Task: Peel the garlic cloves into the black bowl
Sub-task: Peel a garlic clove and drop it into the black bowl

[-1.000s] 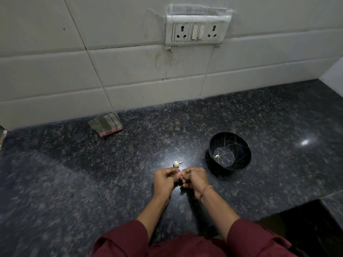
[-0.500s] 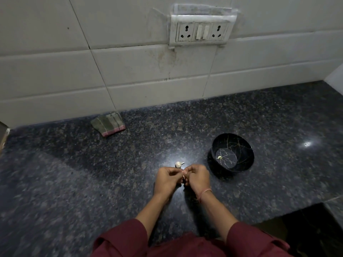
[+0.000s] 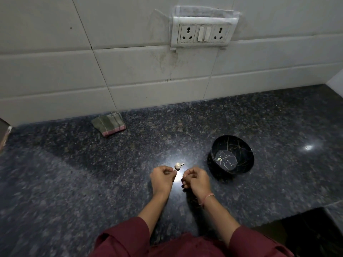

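pale garlic clove (image 3: 178,166), pointed tip

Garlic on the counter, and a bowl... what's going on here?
A person is peeling garlic. The left hand and right hand are curled, apart, above the counter; whatever they hold is hidden. A garlic piece lies just beyond them. One peeled clove is already in the bowl.

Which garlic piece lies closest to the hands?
The pale, tailed garlic piece on the dark granite counter; the other garlic bit lies inside the black bowl.
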